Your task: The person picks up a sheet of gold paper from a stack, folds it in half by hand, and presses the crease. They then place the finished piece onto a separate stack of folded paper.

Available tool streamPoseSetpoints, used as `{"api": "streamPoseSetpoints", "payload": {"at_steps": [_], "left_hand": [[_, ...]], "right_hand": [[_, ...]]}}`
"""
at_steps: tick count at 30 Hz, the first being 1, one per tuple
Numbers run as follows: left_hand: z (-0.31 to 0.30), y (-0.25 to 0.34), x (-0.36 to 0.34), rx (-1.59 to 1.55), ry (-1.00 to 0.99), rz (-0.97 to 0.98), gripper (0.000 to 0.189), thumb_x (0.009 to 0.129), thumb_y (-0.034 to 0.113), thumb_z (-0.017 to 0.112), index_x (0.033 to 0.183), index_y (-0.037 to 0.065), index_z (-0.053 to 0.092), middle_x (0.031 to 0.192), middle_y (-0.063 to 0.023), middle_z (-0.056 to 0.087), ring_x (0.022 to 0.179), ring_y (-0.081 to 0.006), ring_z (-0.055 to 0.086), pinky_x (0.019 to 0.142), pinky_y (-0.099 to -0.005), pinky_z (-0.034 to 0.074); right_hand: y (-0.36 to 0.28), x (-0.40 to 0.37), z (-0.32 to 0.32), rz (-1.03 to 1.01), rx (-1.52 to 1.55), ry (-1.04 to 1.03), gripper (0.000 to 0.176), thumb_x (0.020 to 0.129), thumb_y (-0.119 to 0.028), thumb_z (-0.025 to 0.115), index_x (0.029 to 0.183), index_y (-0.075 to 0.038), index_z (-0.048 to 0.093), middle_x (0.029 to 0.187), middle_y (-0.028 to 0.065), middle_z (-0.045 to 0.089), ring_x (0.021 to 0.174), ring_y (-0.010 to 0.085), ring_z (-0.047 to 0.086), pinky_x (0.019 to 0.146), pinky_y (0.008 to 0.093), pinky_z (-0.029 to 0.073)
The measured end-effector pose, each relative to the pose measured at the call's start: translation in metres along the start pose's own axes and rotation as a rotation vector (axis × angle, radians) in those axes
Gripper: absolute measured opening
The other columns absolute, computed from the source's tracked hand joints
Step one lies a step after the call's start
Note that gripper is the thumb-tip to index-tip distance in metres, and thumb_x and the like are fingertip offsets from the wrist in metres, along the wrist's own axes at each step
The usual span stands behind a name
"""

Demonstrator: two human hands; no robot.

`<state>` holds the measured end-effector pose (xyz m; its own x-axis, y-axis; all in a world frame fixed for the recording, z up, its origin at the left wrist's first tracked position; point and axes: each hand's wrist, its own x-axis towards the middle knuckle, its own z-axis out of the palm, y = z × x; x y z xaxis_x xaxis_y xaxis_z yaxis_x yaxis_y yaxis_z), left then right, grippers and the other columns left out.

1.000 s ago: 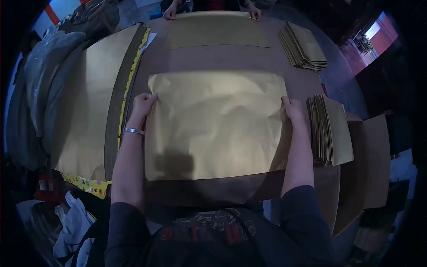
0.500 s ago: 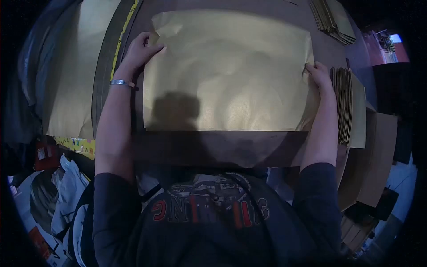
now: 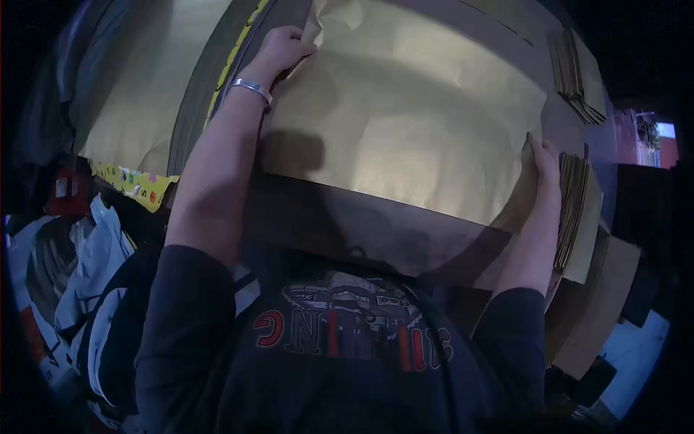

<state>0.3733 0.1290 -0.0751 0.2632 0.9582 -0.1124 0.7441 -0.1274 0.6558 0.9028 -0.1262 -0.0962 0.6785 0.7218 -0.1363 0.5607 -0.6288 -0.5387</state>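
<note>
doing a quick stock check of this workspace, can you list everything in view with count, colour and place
held sheet: 1, brown, between both hands
large sheet: at least 1, brown, upper left
yellow printed wrapping: pieces unclear, yellow, along the large sheet's edges
paper stacks: 2, brown, right side, one nearer and one farther
cardboard box: 1, brown, lower right
work surface: 1, dull brown, under the held sheet
red item: 1, red, lower left
pale bag-like item: 1, whitish, lower left
other items: count unclear, mostly dark, dim edges
bracelet: 1, silvery, left wrist
shirt: 1, dark with lettering, bottom centre
left hand: 1, held sheet's left edge
right hand: 1, held sheet's right edge
</note>
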Motion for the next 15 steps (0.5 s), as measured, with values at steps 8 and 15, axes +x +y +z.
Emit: {"api": "streamPoseSetpoints", "payload": {"at_steps": [8, 15], "left_hand": [[-0.018, -0.013, -0.033, -0.452, -0.180, -0.163, 0.037, 0.094, 0.029, 0.062, 0.117, 0.002, 0.062, 0.090, -0.0036, 0.065, 0.078, -0.0102, 0.059, 0.068, -0.0269, 0.050], [-0.016, -0.034, -0.084, -0.523, -0.048, -0.087, 0.033, 0.091, 0.017, 0.064, 0.115, -0.005, 0.061, 0.088, -0.0090, 0.067, 0.070, -0.0123, 0.064, 0.063, -0.0266, 0.054]], "right_hand": [[-0.027, -0.017, -0.004, 0.049, -0.015, -0.035, 0.049, 0.088, -0.044, 0.063, 0.097, 0.005, 0.066, 0.089, 0.0095, 0.066, 0.083, 0.0174, 0.060, 0.075, 0.0327, 0.048], [0.025, 0.023, 0.004, 0.001, 0.219, -0.035, 0.050, 0.090, -0.043, 0.063, 0.104, 0.006, 0.065, 0.098, 0.0099, 0.066, 0.090, 0.0188, 0.061, 0.080, 0.0325, 0.048]]}}
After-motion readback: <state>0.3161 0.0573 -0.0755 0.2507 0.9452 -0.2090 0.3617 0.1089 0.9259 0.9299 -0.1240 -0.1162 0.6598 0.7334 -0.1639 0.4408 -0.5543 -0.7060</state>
